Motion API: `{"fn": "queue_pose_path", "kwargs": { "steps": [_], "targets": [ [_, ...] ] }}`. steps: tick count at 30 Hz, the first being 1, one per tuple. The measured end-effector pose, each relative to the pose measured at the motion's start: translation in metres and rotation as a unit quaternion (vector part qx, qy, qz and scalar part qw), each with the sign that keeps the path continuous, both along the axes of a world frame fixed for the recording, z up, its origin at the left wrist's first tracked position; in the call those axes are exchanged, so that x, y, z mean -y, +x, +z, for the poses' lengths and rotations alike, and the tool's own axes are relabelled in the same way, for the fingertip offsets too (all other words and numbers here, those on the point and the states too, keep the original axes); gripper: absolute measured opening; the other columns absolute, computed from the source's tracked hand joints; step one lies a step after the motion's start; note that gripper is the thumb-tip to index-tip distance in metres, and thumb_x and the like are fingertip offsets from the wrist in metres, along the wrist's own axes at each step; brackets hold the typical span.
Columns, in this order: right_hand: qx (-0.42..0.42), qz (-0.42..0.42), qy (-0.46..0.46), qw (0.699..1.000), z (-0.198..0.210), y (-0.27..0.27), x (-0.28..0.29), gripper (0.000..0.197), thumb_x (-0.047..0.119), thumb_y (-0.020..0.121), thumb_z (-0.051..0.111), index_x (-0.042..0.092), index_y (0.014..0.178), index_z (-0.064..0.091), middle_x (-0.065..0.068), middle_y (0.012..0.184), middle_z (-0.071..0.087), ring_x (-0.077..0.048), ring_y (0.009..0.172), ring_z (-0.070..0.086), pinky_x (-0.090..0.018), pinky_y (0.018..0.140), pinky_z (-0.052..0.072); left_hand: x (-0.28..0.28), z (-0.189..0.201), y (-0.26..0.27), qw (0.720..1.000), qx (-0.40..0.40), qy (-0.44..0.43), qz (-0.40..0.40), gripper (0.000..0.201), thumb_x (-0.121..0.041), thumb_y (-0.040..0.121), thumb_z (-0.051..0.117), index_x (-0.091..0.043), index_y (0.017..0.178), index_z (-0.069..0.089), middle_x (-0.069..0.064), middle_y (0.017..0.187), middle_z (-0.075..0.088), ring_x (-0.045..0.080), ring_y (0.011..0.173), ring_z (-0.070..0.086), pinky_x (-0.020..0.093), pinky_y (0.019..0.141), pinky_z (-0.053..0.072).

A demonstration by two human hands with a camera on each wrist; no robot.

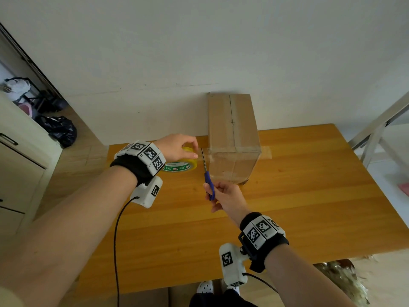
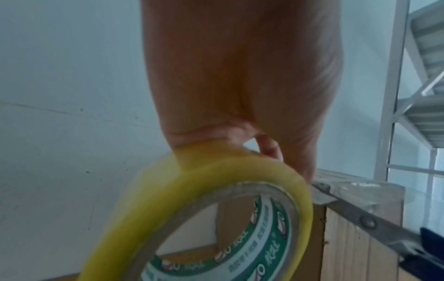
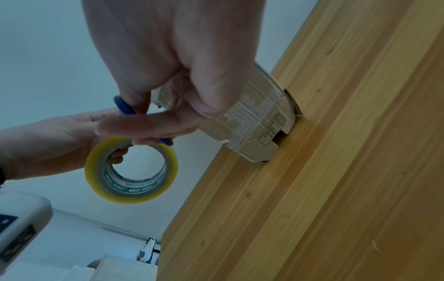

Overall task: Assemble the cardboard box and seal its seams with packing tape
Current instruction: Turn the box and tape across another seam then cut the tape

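A closed brown cardboard box (image 1: 232,138) stands on the wooden table (image 1: 298,196), with clear tape across its near top edge and a loose tab sticking out on its right. My left hand (image 1: 179,147) grips a yellowish tape roll (image 1: 184,162) just left of the box, the tape stretched to the box edge. My right hand (image 1: 223,198) holds blue-handled scissors (image 1: 208,180), blades pointing up at the stretched tape. The left wrist view shows the roll (image 2: 216,218) and the blades (image 2: 355,216) at the box corner (image 2: 360,237). In the right wrist view, fingers sit in the blue handles (image 3: 125,106).
The box stands near the table's far edge against a white wall. A white metal shelf frame (image 1: 376,134) stands at the right. A cabinet (image 1: 17,156) and a black bag (image 1: 59,129) are on the floor at the left.
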State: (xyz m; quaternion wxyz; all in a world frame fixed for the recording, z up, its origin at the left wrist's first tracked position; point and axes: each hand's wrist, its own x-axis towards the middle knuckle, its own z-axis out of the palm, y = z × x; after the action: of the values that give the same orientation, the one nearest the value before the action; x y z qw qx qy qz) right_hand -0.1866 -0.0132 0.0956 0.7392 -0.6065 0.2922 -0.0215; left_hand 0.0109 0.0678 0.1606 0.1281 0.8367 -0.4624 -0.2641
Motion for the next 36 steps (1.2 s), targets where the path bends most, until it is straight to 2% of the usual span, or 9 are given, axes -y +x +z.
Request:
{"fn": "queue_pose_path", "kwargs": {
  "steps": [8,12,17,19,21,25,29,31,36],
  "targets": [
    [-0.015,0.023,-0.022,0.999,0.006,-0.007,0.009,0.02,0.026,0.088,0.065,0.006,0.084,0.063,-0.002,0.068,0.061,-0.006,0.05,0.052,-0.023,0.048,0.052,-0.01,-0.004,0.009,0.991,0.122,0.055,-0.002,0.017,-0.036,0.087,0.058,-0.03,0.104,0.058,-0.008,0.113,0.06,0.016,0.096,0.058,0.03,0.077,0.047],
    [-0.017,0.039,-0.038,0.998,0.007,-0.007,0.012,0.022,0.026,0.086,0.068,0.005,0.084,0.064,-0.002,0.068,0.063,-0.006,0.052,0.054,-0.025,0.049,0.053,-0.02,-0.013,0.009,0.997,0.056,0.045,0.028,0.018,-0.029,0.088,0.06,-0.026,0.106,0.058,-0.009,0.109,0.055,0.015,0.099,0.056,0.033,0.084,0.048],
    [-0.027,0.042,-0.04,0.998,0.006,-0.006,0.013,0.027,0.026,0.084,0.07,0.0,0.09,0.065,0.0,0.068,0.064,-0.005,0.052,0.054,-0.024,0.049,0.053,-0.038,-0.054,-0.009,0.997,-0.018,0.029,0.068,0.01,-0.018,0.088,0.059,-0.022,0.096,0.057,-0.005,0.096,0.053,0.015,0.086,0.055,0.02,0.065,0.046],
    [-0.029,0.043,-0.037,0.998,0.005,-0.007,0.015,0.022,0.025,0.084,0.07,0.004,0.088,0.065,-0.001,0.068,0.064,-0.005,0.052,0.055,-0.024,0.049,0.053,-0.046,-0.075,-0.018,0.996,-0.032,0.027,0.082,0.007,-0.017,0.087,0.059,-0.023,0.091,0.056,-0.002,0.101,0.056,0.02,0.094,0.058,0.026,0.073,0.051],
    [-0.025,0.043,-0.035,0.998,0.004,-0.008,0.016,0.018,0.023,0.084,0.07,0.006,0.085,0.065,-0.001,0.068,0.064,-0.006,0.052,0.054,-0.024,0.048,0.052,-0.054,-0.092,-0.028,0.995,-0.031,0.024,0.091,0.007,-0.016,0.086,0.059,-0.021,0.09,0.057,0.001,0.103,0.06,0.022,0.096,0.059,0.031,0.079,0.052],
    [-0.027,0.039,-0.046,0.998,0.004,-0.009,0.017,0.018,0.023,0.084,0.069,0.005,0.085,0.064,-0.002,0.067,0.064,-0.006,0.05,0.054,-0.024,0.048,0.052,-0.061,-0.115,-0.051,0.994,-0.038,-0.03,0.099,0.009,-0.025,0.089,0.057,-0.016,0.088,0.055,-0.004,0.092,0.056,0.018,0.087,0.054,0.019,0.067,0.038],
    [-0.034,0.041,-0.053,0.997,0.005,-0.008,0.016,0.016,0.022,0.085,0.069,0.007,0.083,0.063,-0.002,0.067,0.064,-0.005,0.048,0.053,-0.023,0.047,0.051,-0.059,-0.13,-0.073,0.994,0.029,-0.008,0.102,0.011,-0.03,0.089,0.055,-0.024,0.087,0.046,-0.003,0.096,0.051,0.017,0.069,0.055,0.024,0.06,0.042],
    [-0.037,0.045,-0.059,0.997,0.005,-0.008,0.016,0.017,0.022,0.085,0.068,0.006,0.081,0.063,-0.003,0.068,0.063,-0.005,0.048,0.052,-0.023,0.047,0.051,-0.059,-0.138,-0.083,0.995,0.029,-0.008,0.094,0.019,-0.027,0.087,0.057,-0.028,0.094,0.039,-0.003,0.097,0.049,0.016,0.066,0.054,0.025,0.055,0.045],
    [-0.043,0.052,-0.065,0.996,0.007,-0.008,0.018,0.018,0.023,0.086,0.068,0.006,0.081,0.064,-0.003,0.067,0.063,-0.006,0.049,0.051,-0.024,0.047,0.052,-0.061,-0.156,-0.102,0.996,0.003,0.064,0.057,0.058,-0.026,0.088,0.058,-0.036,0.134,0.025,-0.002,0.098,0.05,0.012,0.056,0.053,0.024,0.046,0.043]
  ]
}}
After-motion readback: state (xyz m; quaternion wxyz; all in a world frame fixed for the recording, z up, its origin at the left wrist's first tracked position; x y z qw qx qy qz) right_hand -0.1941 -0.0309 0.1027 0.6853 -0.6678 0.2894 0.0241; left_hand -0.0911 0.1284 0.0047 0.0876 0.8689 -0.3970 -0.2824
